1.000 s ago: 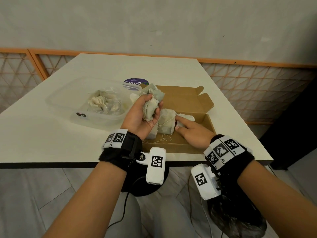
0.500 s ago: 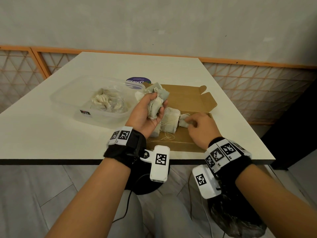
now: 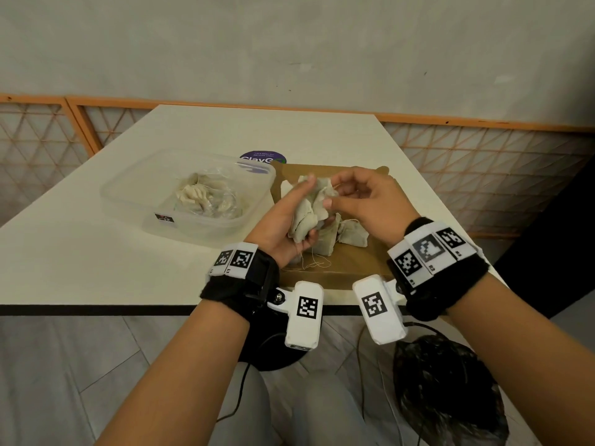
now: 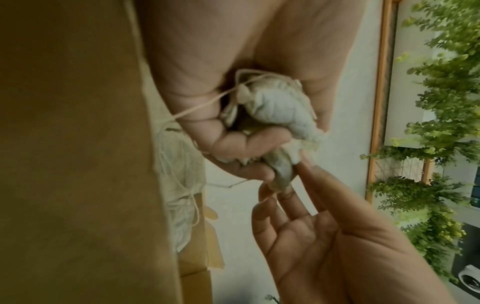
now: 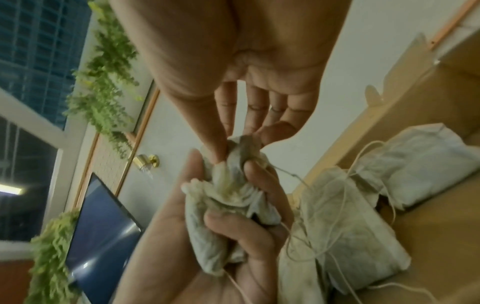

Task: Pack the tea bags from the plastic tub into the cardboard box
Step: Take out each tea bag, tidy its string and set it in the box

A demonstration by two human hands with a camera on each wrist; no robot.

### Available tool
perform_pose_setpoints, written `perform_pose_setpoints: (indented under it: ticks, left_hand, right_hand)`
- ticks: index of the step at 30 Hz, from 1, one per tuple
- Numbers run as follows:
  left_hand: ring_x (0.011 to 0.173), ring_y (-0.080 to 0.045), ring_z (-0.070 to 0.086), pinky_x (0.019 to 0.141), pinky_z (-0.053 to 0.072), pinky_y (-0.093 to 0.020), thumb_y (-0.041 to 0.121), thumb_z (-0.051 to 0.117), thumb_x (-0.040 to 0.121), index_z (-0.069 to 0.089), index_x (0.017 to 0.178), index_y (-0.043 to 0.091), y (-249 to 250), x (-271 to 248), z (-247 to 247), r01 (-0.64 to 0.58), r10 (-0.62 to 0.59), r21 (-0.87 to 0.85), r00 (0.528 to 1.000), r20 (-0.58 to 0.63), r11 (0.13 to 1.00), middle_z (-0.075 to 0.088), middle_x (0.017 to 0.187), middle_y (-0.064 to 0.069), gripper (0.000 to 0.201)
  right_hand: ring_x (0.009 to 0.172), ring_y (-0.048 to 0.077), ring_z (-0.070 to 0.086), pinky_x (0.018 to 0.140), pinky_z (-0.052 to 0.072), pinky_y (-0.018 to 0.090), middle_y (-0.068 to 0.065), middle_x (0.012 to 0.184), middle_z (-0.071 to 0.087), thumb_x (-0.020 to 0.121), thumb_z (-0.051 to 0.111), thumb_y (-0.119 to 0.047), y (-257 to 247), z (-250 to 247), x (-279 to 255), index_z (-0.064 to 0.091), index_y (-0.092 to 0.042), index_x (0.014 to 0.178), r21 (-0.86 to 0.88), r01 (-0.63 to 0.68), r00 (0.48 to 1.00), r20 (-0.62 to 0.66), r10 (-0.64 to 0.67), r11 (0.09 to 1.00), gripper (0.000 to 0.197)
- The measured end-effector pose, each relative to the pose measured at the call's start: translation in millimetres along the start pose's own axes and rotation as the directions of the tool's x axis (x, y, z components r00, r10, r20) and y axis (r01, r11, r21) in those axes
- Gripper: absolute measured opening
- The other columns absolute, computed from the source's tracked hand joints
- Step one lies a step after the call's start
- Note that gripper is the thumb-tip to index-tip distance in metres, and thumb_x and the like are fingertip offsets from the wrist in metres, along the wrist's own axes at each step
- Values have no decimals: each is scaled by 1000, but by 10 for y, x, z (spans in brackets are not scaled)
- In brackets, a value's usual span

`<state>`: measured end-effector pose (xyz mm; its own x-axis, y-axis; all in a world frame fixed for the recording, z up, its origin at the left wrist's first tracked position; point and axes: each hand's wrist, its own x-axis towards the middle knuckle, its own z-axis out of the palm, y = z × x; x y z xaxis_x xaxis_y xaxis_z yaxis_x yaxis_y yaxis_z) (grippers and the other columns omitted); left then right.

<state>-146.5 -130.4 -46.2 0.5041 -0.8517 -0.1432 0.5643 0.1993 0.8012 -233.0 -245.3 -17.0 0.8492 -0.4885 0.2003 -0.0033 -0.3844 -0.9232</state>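
My left hand [image 3: 283, 217] is cupped palm-up over the near-left corner of the cardboard box [image 3: 354, 272], its fingers curled round a crumpled clump of tea bags [image 3: 309, 217] — I take it as a holding hand, a small store kept right above the box so that each bag has only a short way to go. My right hand [image 3: 370, 201] has its thumb and first fingers closed in a pinch on the top edge of one bag in that clump, while the other fingers stand loosely spread; the right wrist view shows the pinch [image 5: 228, 144] sitting on the bag's upper fold, which looks the sensible place to take it, since the strings are tangled lower down. In the left wrist view the clump [image 4: 275, 107] is squeezed between palm and curled fingers, a string trailing out toward the box wall. A few bags already lie in the box [image 3: 351, 233], stood side by side near the middle with loose strings [image 3: 314, 262] spilling over the near side. The plastic tub [image 3: 128, 188] sits just left of the box, apart from both hands, with a pile of bags still in it [image 3: 206, 197], so I judge the packing well short of done. The next move, as I read it, is to draw the pinched bag free without dragging its neighbours out by their strings.
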Motion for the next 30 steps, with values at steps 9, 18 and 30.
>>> perform_pose_setpoints:
  ticks: [9, 18, 30]
  left_hand:
    - [68, -10, 64, 36, 38, -11, 38, 55, 92, 64, 93, 21, 6, 16, -19, -16, 7, -111, 997, -83, 994, 69, 84, -1, 19]
    - [71, -12, 66, 39, 37, -14, 39, 62, 86, 64, 100, 18, -73, 90, -26, -82, 97, 110, 985, -144, 991, 65, 89, -5, 25]
    - [38, -4, 47, 34, 31, -14, 15, 71, 81, 62, 83, 13, -158, 101, -24, -117, 195, 458, 973, -126, 881, 58, 58, 2, 10]
  right_hand:
    - [72, 15, 57, 53, 50, 20, 6, 83, 61, 87, 60, -8, 59, -211, -20, 58, -16, 78, 277, -134, 983, -84, 163, 952, 12]
    - [65, 18, 62, 50, 54, 22, 10, 85, 61, 90, 55, -4, 61, -152, -62, 53, -10, 103, 463, -218, 956, -75, 282, 859, 15]
    - [88, 9, 52, 67, 39, 5, -5, 102, 55, 81, 68, -19, -59, -225, -53, 54, -30, 120, -419, 58, 998, 32, -49, 906, 43]
